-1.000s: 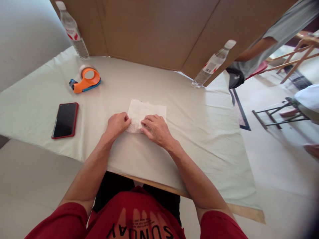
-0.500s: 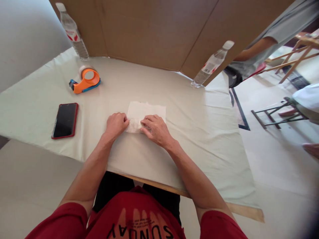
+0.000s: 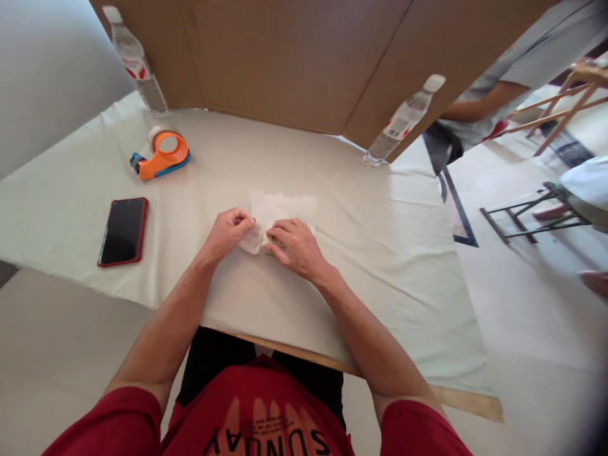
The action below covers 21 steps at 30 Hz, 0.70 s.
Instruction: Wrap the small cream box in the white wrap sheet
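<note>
A thin white sheet, like tissue paper (image 3: 285, 206), lies on the cloth in front of me, its near left part folded and crumpled. My left hand (image 3: 232, 229) is closed in a pinch on the sheet's left side, lifting it slightly. My right hand (image 3: 295, 247) lies over the near middle of the sheet, fingers bent and gripping the fold. A small pale bit shows at its fingertips; I cannot tell whether something lies inside the fold.
The cloth-covered table (image 3: 361, 278) holds a phone (image 3: 123, 232) and an orange tape dispenser (image 3: 164, 156) on the left. Water bottles (image 3: 137, 63) stand left and right against a tall cardboard panel (image 3: 294, 63). Beyond, a person in a grey sleeve (image 3: 536, 57) and a folding stool (image 3: 532, 215).
My left hand has shifted a little right and up, drawing the sheet's left edge up and inward. My right hand has stayed nearly in place.
</note>
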Each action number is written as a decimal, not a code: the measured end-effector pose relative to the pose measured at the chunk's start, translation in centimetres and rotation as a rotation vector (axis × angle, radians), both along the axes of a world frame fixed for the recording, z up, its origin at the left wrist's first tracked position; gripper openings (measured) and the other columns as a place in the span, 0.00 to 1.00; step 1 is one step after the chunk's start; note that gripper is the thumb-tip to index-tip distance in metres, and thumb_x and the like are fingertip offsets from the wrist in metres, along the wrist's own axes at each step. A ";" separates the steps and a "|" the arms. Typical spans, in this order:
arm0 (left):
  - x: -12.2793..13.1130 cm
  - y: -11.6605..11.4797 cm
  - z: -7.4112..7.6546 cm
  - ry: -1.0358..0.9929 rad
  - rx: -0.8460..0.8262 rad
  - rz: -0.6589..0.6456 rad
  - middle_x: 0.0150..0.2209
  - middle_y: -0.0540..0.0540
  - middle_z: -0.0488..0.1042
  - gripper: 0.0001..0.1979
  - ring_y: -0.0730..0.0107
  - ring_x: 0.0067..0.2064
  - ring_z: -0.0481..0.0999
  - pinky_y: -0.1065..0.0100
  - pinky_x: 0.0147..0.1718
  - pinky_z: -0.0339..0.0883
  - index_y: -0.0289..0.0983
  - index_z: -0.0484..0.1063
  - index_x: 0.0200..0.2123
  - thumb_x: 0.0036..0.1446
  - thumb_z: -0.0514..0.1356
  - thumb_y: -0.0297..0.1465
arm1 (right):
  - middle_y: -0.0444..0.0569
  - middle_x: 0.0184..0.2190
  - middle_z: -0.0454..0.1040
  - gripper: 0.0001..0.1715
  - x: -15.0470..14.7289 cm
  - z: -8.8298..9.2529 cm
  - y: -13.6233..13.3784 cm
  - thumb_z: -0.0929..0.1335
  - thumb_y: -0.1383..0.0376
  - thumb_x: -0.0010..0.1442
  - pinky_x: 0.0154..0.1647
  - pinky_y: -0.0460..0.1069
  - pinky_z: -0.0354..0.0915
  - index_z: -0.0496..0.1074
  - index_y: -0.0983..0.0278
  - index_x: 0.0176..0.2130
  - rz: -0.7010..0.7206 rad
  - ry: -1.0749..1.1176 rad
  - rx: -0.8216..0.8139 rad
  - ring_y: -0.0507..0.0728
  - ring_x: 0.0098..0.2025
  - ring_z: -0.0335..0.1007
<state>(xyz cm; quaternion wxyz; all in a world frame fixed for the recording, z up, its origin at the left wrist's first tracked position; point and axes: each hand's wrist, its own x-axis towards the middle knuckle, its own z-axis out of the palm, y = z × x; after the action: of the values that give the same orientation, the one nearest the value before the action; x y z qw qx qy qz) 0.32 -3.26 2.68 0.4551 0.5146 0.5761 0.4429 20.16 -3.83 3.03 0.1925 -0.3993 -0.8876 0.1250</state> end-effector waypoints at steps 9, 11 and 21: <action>-0.6 0.1 0.6 0.037 -0.199 0.076 0.21 0.54 0.68 0.14 0.76 0.22 0.64 0.74 0.21 0.56 0.34 0.74 0.36 0.48 0.65 0.37 | 0.56 0.48 0.76 0.11 0.0 0.0 -0.1 0.67 0.63 0.64 0.47 0.56 0.60 0.76 0.63 0.45 -0.008 0.014 0.003 0.63 0.49 0.66; -0.6 0.2 0.9 -0.013 -0.238 0.122 0.23 0.54 0.70 0.16 0.76 0.22 0.65 0.74 0.21 0.57 0.33 0.74 0.39 0.48 0.65 0.36 | 0.56 0.48 0.76 0.11 0.0 0.0 -0.1 0.67 0.63 0.64 0.47 0.56 0.60 0.76 0.64 0.45 -0.005 0.009 0.002 0.63 0.49 0.65; -0.6 0.3 0.4 -0.046 -0.139 0.147 0.27 0.53 0.70 0.31 0.73 0.26 0.67 0.72 0.24 0.60 0.32 0.67 0.54 0.45 0.64 0.36 | 0.56 0.48 0.76 0.11 0.0 0.0 -0.1 0.67 0.63 0.65 0.47 0.56 0.60 0.76 0.64 0.45 -0.004 0.007 -0.006 0.62 0.48 0.65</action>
<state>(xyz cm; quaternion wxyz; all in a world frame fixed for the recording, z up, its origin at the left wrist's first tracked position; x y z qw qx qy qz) -0.30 -2.94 3.06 0.4693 0.4280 0.6310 0.4455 20.13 -3.90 2.99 0.1946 -0.4013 -0.8857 0.1289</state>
